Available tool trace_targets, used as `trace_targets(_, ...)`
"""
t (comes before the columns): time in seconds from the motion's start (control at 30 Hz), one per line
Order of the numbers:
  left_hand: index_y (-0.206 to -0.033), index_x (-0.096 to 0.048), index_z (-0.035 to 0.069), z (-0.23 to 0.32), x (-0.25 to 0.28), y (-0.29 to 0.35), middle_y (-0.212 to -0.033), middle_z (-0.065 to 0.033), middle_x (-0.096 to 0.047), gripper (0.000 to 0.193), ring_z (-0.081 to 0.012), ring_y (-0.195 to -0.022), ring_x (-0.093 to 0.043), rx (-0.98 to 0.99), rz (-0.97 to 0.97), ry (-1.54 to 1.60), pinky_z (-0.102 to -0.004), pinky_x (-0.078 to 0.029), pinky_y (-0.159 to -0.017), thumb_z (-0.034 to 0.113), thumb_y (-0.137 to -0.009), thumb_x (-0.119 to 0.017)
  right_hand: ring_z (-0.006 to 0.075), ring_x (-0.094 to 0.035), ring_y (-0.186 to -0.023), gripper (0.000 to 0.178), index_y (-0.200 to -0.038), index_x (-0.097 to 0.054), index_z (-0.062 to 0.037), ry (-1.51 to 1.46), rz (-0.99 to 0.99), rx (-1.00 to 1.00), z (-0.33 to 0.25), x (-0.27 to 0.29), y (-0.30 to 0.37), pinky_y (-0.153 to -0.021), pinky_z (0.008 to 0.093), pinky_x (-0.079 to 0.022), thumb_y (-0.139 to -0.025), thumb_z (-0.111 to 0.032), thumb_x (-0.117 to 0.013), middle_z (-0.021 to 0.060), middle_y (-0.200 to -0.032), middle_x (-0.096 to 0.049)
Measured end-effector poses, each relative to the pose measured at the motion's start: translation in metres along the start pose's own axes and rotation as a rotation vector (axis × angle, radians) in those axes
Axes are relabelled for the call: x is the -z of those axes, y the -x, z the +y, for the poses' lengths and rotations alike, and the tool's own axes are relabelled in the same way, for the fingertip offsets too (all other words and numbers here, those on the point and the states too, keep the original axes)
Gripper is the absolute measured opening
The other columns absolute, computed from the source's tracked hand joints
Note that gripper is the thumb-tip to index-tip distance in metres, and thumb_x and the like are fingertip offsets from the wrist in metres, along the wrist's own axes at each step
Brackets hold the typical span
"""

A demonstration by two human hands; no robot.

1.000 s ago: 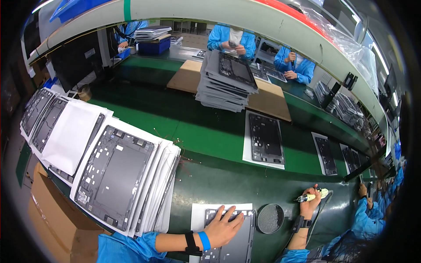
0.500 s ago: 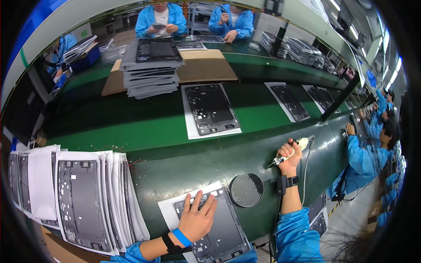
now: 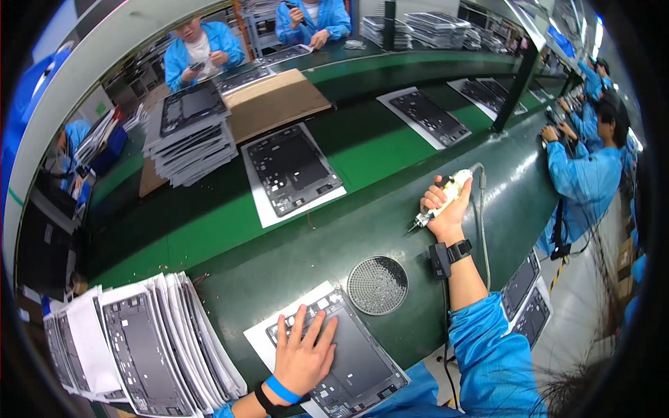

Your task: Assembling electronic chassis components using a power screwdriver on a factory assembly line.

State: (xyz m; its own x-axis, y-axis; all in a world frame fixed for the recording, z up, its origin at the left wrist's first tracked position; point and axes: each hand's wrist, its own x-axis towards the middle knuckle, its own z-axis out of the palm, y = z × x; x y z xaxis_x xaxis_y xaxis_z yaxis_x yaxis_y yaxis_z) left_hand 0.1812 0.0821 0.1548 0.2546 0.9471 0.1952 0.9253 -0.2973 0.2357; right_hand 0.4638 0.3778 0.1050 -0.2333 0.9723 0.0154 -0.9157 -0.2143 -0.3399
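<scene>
My left hand (image 3: 304,355) lies with fingers spread on a dark grey tablet back housing (image 3: 362,352), holding nothing. Under the housing is a white sheet (image 3: 259,337), which shows along its left and far edges. My right hand (image 3: 446,212) is wrapped round a cream corded electric screwdriver (image 3: 457,184), raised above the bench. Its metal bit points down and left, apart from the housing. Between the two hands sits a round dish (image 3: 378,285) with a gridded surface and small metal pieces, probably screws, along its right side.
A leaning row of housings with white sheets (image 3: 143,355) stands at the left. Beyond the bench, a green conveyor (image 3: 209,237) carries another housing (image 3: 293,171) and a tall stack (image 3: 191,150). A dark post (image 3: 519,87) rises at the far right. Co-workers in blue sit across and to the right.
The view has turned, so the bench and conveyor appear tilted and shifted. My left hand stays on the housing, and my right hand still grips the electric screwdriver.
</scene>
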Motion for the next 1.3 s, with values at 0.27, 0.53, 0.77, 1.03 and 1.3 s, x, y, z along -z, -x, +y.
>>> trace_targets(0.27, -0.102, -0.067, 0.008, 0.049, -0.012, -0.048, -0.090, -0.0004, -0.062, 0.026, -0.0174, -0.080, -0.061, -0.178, 0.076, 0.115, -0.0302, -0.048, -0.062, 0.012, -0.076, -0.068, 0.0099, -0.027, -0.046, 0.077, -0.089, -0.054, -0.0034, 0.000, 0.064, 0.014, 0.001, -0.015, 0.002, -0.047, 0.0260, -0.026, -0.082, -0.079, -0.039, -0.0039, -0.053, -0.028)
trace_targets(0.53, -0.073, -0.057, 0.011, 0.055, -0.039, -0.087, -0.072, 0.0002, -0.052, 0.006, -0.0164, -0.073, -0.056, -0.374, -0.030, -0.119, -0.0294, -0.045, -0.059, 0.015, -0.069, -0.059, 0.0108, -0.028, -0.045, 0.075, -0.088, -0.055, -0.0033, -0.018, 0.098, 0.022, 0.002, -0.022, 0.002, -0.046, 0.0269, -0.026, -0.084, -0.076, -0.038, -0.0031, -0.053, -0.029)
trace_targets(0.77, -0.071, -0.056, 0.013, 0.051, -0.031, -0.079, -0.070, 0.0014, -0.052, 0.004, -0.0158, -0.073, -0.055, -0.395, -0.050, -0.135, -0.0295, -0.040, -0.059, 0.016, -0.070, -0.059, 0.0107, -0.028, -0.046, 0.074, -0.089, -0.055, -0.0031, -0.045, 0.074, 0.006, 0.000, -0.018, 0.001, -0.047, 0.0267, -0.026, -0.085, -0.075, -0.039, -0.0034, -0.053, -0.029)
trace_targets(1.03, -0.100, -0.067, 0.012, 0.033, 0.020, -0.061, -0.103, -0.0043, -0.061, 0.032, -0.0254, -0.102, -0.056, -0.178, 0.031, 0.038, -0.0392, -0.044, -0.083, 0.018, -0.069, -0.074, 0.0108, -0.028, -0.047, 0.075, -0.090, -0.054, -0.0029, -0.015, 0.046, 0.015, -0.008, -0.005, -0.001, -0.047, 0.0265, -0.026, -0.084, -0.076, -0.038, -0.0033, -0.054, -0.029)
trace_targets(1.3, -0.127, -0.057, 0.011, 0.006, 0.009, -0.005, -0.138, -0.0091, -0.049, 0.057, -0.0385, -0.128, -0.042, -0.005, -0.127, -0.018, -0.0540, -0.034, -0.103, 0.027, -0.075, -0.075, 0.0113, -0.029, -0.050, 0.078, -0.092, -0.053, -0.0019, 0.002, 0.060, 0.018, -0.004, -0.018, -0.007, -0.049, 0.0263, -0.027, -0.082, -0.078, -0.040, -0.0024, -0.056, -0.030)
